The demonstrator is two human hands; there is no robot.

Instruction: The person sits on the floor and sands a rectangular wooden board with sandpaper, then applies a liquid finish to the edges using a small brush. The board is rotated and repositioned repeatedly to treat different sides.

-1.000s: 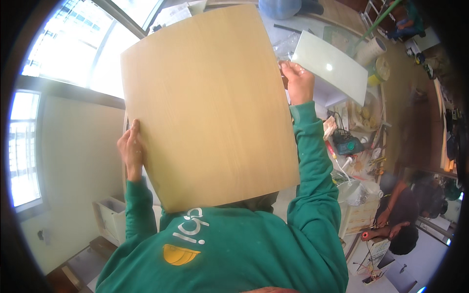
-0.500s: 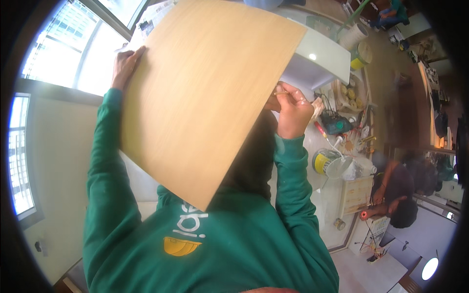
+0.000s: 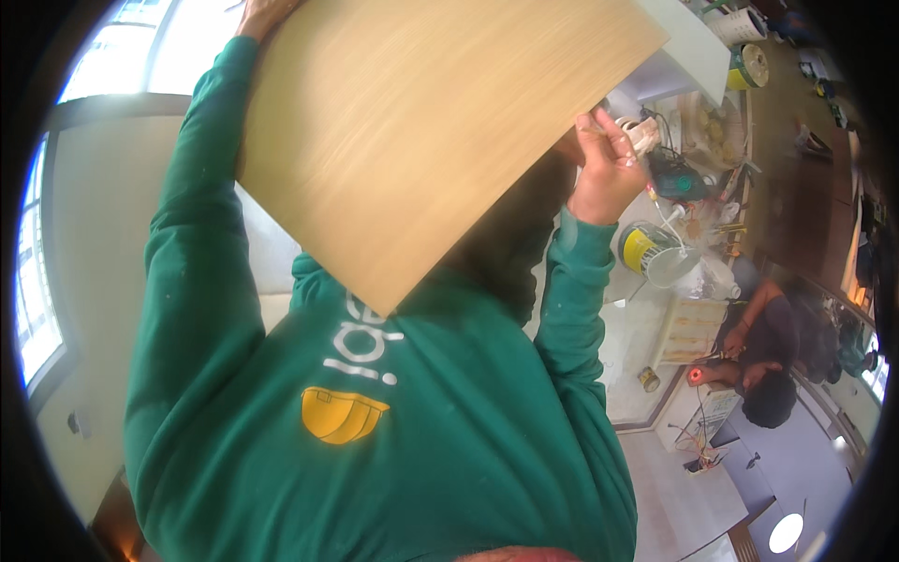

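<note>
A large flat wood-grain panel, pale tan, stands slanted in front of my chest, one corner pointing down at my green sweatshirt. My left hand is at its upper left edge, gripping it; the fingers are partly cut off by the picture's rim. By the right edge, my right hand is closed with thumb and fingers pinched together. What lies in the pinch is too small to make out. Whitish smudges show on those fingertips.
A white box-shaped unit stands behind the panel. To the right are a dark green power tool, a yellow-labelled bucket, another bucket and a small can. A person in dark clothes works farther right.
The panel and both hands now appear higher in the picture, with the panel's right side farther right. A thin yellowish thing seen at my right fingers before no longer shows.
</note>
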